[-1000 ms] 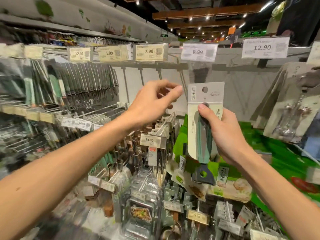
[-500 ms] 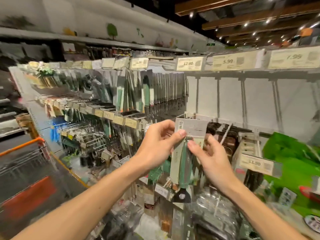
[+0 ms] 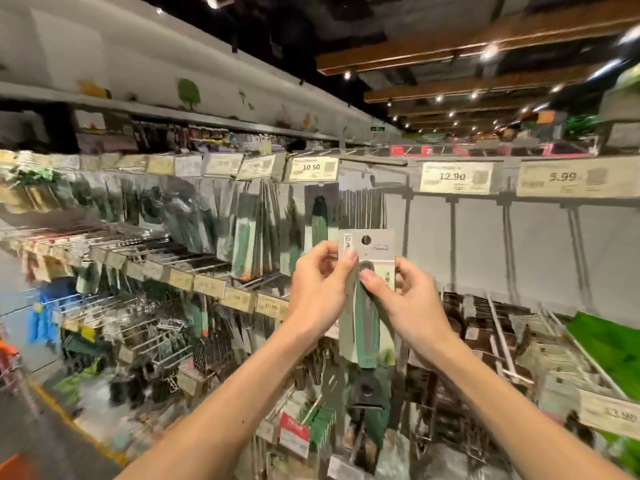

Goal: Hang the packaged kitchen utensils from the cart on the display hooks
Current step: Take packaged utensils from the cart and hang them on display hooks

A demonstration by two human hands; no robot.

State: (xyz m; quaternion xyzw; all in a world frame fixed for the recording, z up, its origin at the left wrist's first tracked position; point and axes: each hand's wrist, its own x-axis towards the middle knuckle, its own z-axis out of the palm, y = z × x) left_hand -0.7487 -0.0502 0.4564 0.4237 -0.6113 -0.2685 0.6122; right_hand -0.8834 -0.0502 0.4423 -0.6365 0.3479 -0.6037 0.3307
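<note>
A green-handled utensil with a black head, sealed on a pale card with a round hang hole (image 3: 367,323), is held upright before the display. The left hand (image 3: 318,289) pinches the card's upper left edge and the right hand (image 3: 405,303) pinches its upper right. Similar green hanging packs (image 3: 263,230) are behind it to the left, under pale price labels (image 3: 455,177).

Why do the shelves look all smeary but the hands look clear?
In the head view, blur, probably from the camera moving, smears the hanging packs, worst at the lower left; in the same head view the packaged utensil, left hand and right hand look fairly sharp, and the ceiling spotlights flare white.
</note>
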